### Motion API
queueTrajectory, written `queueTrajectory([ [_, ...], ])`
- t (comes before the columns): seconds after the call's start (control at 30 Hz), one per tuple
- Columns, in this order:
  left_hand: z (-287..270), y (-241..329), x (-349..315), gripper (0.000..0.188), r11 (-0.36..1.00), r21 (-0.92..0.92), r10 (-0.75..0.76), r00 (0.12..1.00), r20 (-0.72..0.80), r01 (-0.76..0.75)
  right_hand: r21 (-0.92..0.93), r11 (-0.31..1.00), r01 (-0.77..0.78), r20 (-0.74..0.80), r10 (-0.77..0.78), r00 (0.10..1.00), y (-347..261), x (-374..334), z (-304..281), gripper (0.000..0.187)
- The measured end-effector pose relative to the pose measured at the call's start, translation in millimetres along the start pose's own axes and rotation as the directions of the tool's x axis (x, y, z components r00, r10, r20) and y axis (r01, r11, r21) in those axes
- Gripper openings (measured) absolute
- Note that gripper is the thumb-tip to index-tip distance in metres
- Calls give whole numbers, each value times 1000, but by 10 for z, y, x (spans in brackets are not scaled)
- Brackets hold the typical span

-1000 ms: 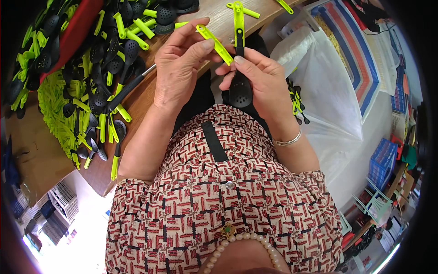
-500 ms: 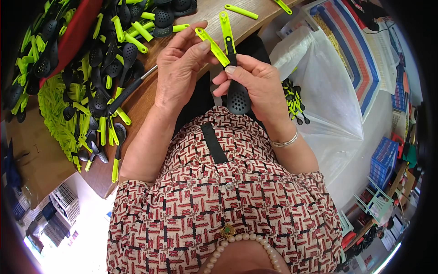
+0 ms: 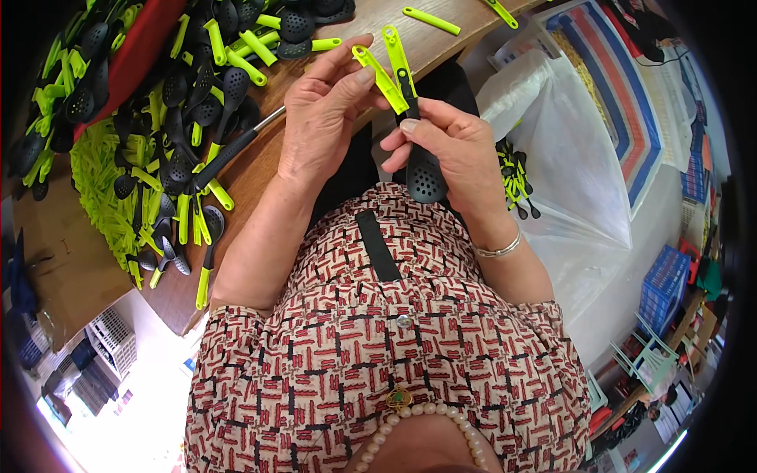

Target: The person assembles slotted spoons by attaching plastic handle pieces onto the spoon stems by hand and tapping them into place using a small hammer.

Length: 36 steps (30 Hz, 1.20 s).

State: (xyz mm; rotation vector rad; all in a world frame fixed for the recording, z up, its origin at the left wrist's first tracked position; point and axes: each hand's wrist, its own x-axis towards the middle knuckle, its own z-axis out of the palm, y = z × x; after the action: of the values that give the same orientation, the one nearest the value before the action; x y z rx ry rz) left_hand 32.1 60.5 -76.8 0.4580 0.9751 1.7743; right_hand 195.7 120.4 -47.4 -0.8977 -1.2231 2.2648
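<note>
In my right hand (image 3: 461,150) is a black perforated spoon (image 3: 426,177), its bowl pointing down toward me and its lime-green handle (image 3: 399,59) pointing away. The thumb and fingers grip it at the black neck. My left hand (image 3: 315,118) pinches a loose lime-green handle piece (image 3: 380,77) between thumb and fingers. That piece leans at a slant beside the spoon's handle. Its lower end meets the spoon near the neck, while the upper ends stand apart. Whether the two are joined at the bottom I cannot tell.
A heap of black spoons with green handles (image 3: 203,118) covers the wooden table (image 3: 244,189) at left, beside a pile of green handle pieces (image 3: 102,189). A metal-shafted tool (image 3: 229,158) lies near my left wrist. Right of me, a white plastic bag (image 3: 568,158) has several finished-looking spoons (image 3: 516,177) beside it.
The loose green piece has swung a little closer to the spoon's handle, narrowing the gap at the top. Both hands keep their grips, and the whole view has shifted slightly.
</note>
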Motion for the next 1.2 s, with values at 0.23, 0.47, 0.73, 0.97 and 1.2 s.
queueTrajectory([
  [0.23,5,18,-3,40,1000,-4,2,1000,-13,-2,11,1000,-6,2,6,1000,-10,-5,6,27],
  [0.47,-32,22,2,43,995,97,0,998,59,-6,52,996,73,-63,-69,996,20,55,-6,25],
  [0.73,41,21,-44,43,973,223,27,993,112,-52,72,994,83,-62,-79,995,28,100,-25,21],
  [0.97,91,18,-67,37,959,274,51,995,87,-73,117,992,52,-52,-46,998,34,121,-47,17],
  [1.2,93,-2,-104,37,946,318,47,996,73,-68,138,990,20,-61,-12,998,11,97,-26,15],
])
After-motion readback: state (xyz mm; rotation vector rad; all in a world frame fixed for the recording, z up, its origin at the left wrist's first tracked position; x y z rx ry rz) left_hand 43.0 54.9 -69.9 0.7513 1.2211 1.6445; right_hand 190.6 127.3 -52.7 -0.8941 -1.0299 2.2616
